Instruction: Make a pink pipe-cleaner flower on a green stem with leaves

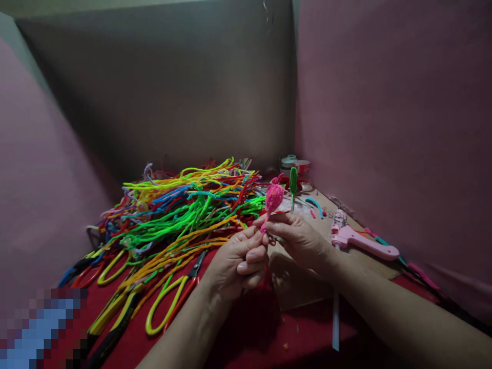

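A pink pipe-cleaner flower (274, 199) stands upright between my two hands, its rounded bud above my fingertips. My left hand (240, 259) is closed, with thumb and fingers pinching the lower end of the flower's pink stem. From the other side, my right hand (298, 236) grips the same stem slightly higher, its fingertips close to those of my left. The fingers partly hide the stem's bottom. Just behind my right hand, a green leaf-shaped pipe-cleaner piece (293, 180) sticks up on a thin stem.
Many-coloured pipe cleaners (184, 205) lie heaped at the left. In front of them are yellow-and-red scissors (167, 305) and yellow-and-black pliers (115, 312). A pink glue gun (361, 241) with a glue stick rests on a board (303, 297) at the right. Small jars (289, 162) stand behind.
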Motion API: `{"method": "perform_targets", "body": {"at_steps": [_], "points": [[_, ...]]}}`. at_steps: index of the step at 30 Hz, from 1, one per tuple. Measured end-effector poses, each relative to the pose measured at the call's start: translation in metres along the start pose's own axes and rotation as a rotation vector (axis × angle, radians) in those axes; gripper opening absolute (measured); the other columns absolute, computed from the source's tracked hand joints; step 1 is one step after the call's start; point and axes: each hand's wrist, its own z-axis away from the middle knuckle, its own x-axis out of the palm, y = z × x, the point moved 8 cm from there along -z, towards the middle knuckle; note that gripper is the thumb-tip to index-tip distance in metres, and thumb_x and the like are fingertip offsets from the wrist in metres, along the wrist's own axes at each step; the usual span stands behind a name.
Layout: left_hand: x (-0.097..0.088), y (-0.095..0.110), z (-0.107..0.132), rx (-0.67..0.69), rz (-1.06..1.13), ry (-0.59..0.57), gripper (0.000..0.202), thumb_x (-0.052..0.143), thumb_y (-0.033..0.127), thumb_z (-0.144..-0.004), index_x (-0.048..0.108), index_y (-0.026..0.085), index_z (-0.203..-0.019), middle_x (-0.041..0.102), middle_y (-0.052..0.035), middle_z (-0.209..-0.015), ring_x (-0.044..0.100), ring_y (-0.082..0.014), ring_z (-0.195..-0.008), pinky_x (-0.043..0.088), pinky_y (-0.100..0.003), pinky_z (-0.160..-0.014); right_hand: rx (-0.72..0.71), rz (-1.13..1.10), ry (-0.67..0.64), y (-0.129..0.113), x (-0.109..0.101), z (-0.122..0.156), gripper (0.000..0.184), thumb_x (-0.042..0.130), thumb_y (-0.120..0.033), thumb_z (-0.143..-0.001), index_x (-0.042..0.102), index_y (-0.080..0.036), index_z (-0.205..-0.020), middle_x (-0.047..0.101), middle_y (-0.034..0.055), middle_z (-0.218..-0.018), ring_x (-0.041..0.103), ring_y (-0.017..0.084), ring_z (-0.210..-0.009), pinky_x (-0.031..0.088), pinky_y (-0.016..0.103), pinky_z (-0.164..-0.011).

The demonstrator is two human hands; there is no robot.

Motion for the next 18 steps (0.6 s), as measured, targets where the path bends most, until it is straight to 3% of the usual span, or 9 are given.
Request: {"method": "perform_targets", "body": {"at_steps": [4, 8, 12, 15, 18], "points": [[-0.004, 0.001, -0.001, 0.009, -0.107, 0.066, 0.013, 0.051, 0.028, -0.085, 0.053, 0.016, -0.079, 0.034, 0.0094, -0.047, 0.013, -0.0011, -0.032, 0.018, -0.011, -0.028, -0.009, 0.037, 0.068, 0.004, -0.006, -0.001, 0.008, 0.062, -0.021, -0.074, 0.067, -0.016, -0.071, 0.06, -0.0007, -0.067, 0.05, 0.012, -0.066, 0.037, 0.027, -0.068], [-0.013, 0.014, 0.002, 0.151, -0.407, 0.314, 0.022, 0.052, 0.036, -0.083, 0.054, 0.016, -0.074, 0.047, 0.0056, -0.048, 0.029, -0.0019, -0.031, 0.02, -0.012, -0.029, -0.022, 0.066, 0.179, 0.001, -0.004, -0.004, 0.011, 0.065, -0.024, -0.071, 0.065, -0.015, -0.064, 0.057, -0.0019, -0.06, 0.046, 0.01, -0.056, 0.035, 0.024, -0.057], [-0.022, 0.033, 0.007, 0.319, -0.612, 0.497, 0.028, 0.053, 0.039, -0.081, 0.054, 0.015, -0.067, 0.05, 0.0049, -0.046, 0.037, -0.0026, -0.031, 0.025, -0.012, -0.03, 0.001, 0.125, 0.175, -0.008, 0.013, -0.015, 0.013, 0.066, -0.026, -0.07, 0.064, -0.016, -0.062, 0.056, -0.0024, -0.053, 0.045, 0.009, -0.048, 0.034, 0.023, -0.049], [-0.032, 0.04, 0.002, 0.343, -0.581, 0.495, 0.031, 0.054, 0.041, -0.08, 0.053, 0.015, -0.064, 0.05, 0.0051, -0.043, 0.036, -0.0027, -0.029, 0.026, -0.012, -0.029, 0.004, 0.173, 0.153, -0.009, 0.018, -0.026, 0.016, 0.064, -0.027, -0.072, 0.065, -0.016, -0.061, 0.057, -0.0021, -0.052, 0.047, 0.01, -0.048, 0.035, 0.024, -0.05], [-0.038, 0.031, -0.011, 0.231, -0.356, 0.346, 0.029, 0.055, 0.043, -0.08, 0.053, 0.016, -0.07, 0.049, 0.0066, -0.041, 0.031, -0.0031, -0.026, 0.025, -0.013, -0.027, -0.021, 0.217, 0.156, -0.006, 0.011, -0.032, 0.02, 0.062, -0.03, -0.075, 0.066, -0.016, -0.062, 0.058, -0.001, -0.055, 0.05, 0.011, -0.053, 0.039, 0.026, -0.058]]}}
